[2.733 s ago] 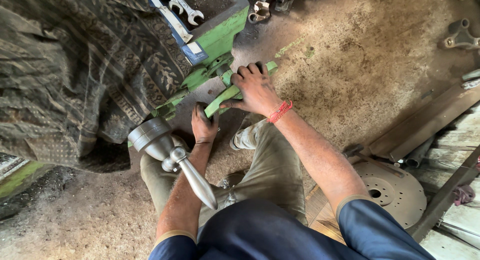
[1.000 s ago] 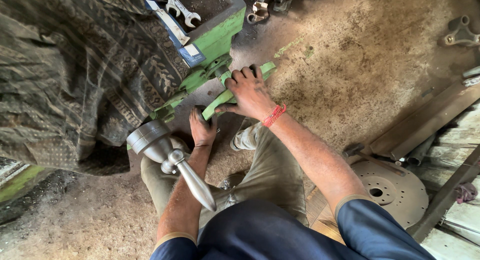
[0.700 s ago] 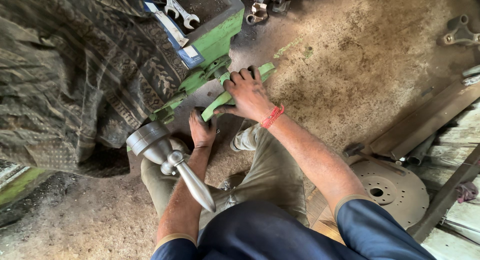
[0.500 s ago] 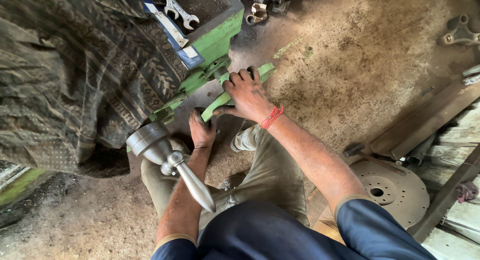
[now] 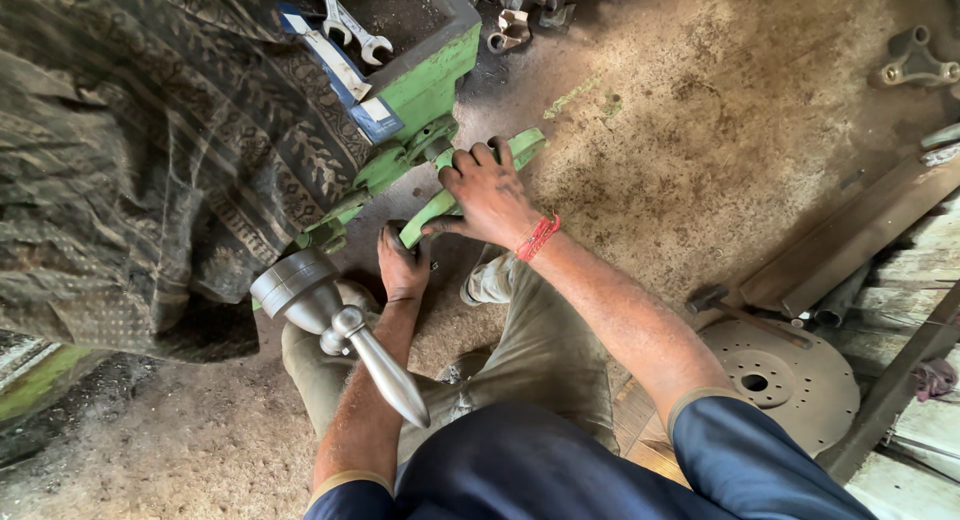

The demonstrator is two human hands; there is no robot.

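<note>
While both hands work low on the green machine, each grips a part of it.
The left hand [image 5: 402,265] presses closed fingers at the green bar's [image 5: 440,202] lower end; the right hand [image 5: 487,193] wraps it higher up.

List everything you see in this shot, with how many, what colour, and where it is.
green metal arm: one, green, centre, on the dirt floor
green tray: one, green, top centre
spanners: at least two, silver, in the tray
tyre: one, black, left
metal shaft: one, grey, lower left
metal disc: one, rusty brown, lower right
hammer: one, dark, beside the disc
red wrist thread: one, red, right wrist
left hand: one, at the arm's lower end
right hand: one, gripping the green metal arm
</note>
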